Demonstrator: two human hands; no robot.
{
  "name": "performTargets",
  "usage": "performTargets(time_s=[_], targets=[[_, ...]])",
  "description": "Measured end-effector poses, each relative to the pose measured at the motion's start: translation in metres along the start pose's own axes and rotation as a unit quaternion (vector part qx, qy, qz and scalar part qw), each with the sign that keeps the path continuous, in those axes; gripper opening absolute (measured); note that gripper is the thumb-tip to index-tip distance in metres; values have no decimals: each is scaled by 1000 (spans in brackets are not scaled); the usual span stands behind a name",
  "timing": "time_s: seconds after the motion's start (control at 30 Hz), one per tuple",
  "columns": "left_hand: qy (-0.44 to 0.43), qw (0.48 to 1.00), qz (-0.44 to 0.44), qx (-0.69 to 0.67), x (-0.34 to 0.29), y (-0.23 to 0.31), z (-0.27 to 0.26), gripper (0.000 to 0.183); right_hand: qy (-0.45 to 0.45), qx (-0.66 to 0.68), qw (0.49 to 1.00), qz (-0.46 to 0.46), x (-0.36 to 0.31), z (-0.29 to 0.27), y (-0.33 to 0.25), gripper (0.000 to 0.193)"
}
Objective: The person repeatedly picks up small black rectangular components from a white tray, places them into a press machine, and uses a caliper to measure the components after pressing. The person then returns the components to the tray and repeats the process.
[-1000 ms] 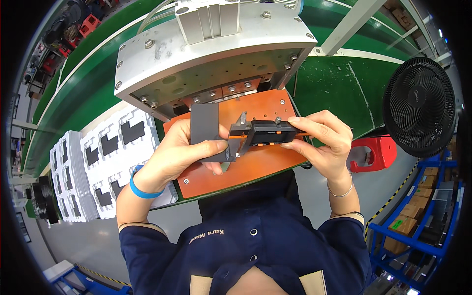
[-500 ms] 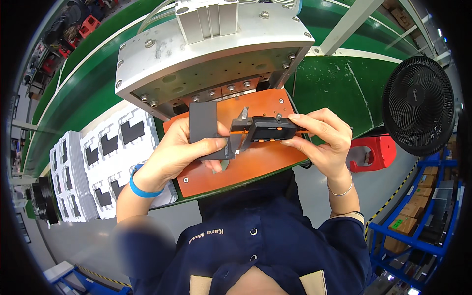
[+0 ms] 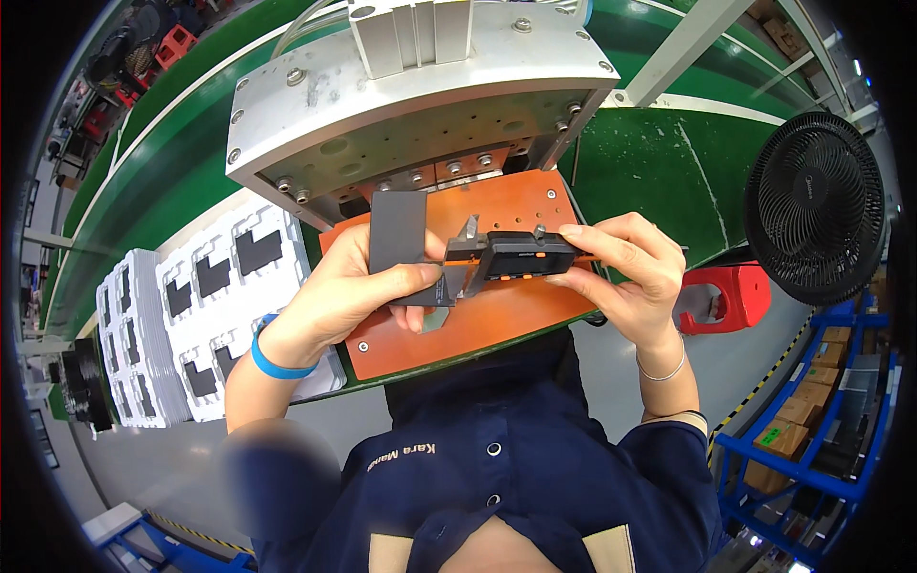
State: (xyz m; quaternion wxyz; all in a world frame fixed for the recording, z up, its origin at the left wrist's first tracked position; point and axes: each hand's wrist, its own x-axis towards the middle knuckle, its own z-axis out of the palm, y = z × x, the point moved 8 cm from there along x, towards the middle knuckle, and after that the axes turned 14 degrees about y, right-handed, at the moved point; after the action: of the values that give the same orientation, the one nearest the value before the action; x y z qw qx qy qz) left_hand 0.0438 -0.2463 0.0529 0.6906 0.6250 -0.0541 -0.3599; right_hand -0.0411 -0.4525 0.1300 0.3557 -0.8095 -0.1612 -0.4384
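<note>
My left hand [image 3: 358, 282] grips a flat dark grey L-shaped piece [image 3: 397, 227], thumb on top and fingers underneath. In my right hand [image 3: 626, 272] is a digital caliper [image 3: 525, 258], black with orange marks, held between thumb and fingers. The caliper's jaws are at the lower right edge of the grey piece; whether they press on it is hard to tell. Both hands are above an orange plate [image 3: 401, 346] that lies under a metal press [image 3: 420, 115].
White trays [image 3: 205, 315] with dark L-shaped pieces stand at the left, some stacked. A black fan [image 3: 812, 205] and a red stool [image 3: 731, 301] are at the right. Beyond them is a blue rack [image 3: 798, 458] with cardboard boxes. A green work surface [image 3: 659, 181] surrounds the press.
The grey piece is tilted slightly differently against the caliper jaws. Both hands keep their grips, and the whole view has shifted a little.
</note>
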Motion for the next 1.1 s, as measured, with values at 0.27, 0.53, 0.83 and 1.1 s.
performTargets(time_s=[0.27, 0.53, 0.83, 1.1], targets=[[44, 998, 2, 39, -25, 18, -16, 29, 15, 9, 998, 66, -10, -34, 9, 47], [481, 739, 229, 413, -167, 6, -163, 40, 48, -44, 949, 310, -67, -102, 152, 42], [520, 632, 182, 546, -158, -90, -114, 64, 57, -193, 929, 310, -129, -106, 280, 39], [516, 621, 158, 568, -167, -105, -102, 49, 32, -325, 906, 268, -121, -89, 251, 39]])
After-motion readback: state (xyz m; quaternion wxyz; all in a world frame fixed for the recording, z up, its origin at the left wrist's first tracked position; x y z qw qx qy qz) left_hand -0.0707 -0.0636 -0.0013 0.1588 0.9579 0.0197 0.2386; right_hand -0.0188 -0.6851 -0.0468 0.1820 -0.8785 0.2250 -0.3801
